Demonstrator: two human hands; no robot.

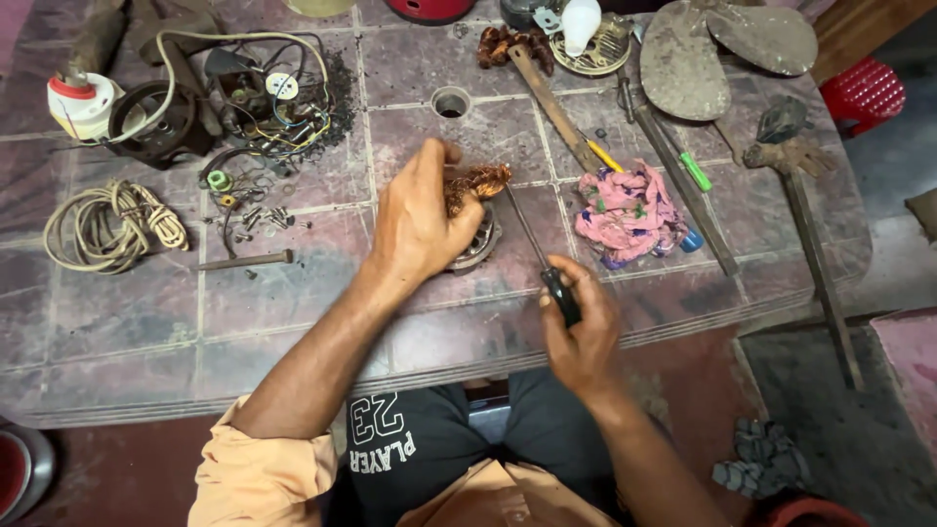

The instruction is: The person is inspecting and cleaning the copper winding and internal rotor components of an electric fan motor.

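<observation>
Your right hand (578, 332), nearest you, is clenched on a screwdriver (540, 262), its shaft running up to the stator (475, 234) ahead and to its left. Your left hand (418, 220) presses down over that stator, fingers curled at the copper winding (476, 182) on its far side. Judging by the steel core, it should be heavy and stiff; grip it by the outer rim. The winding looks soft and easily nicked. A pink rag (630, 210) lies just beyond your right hand.
</observation>
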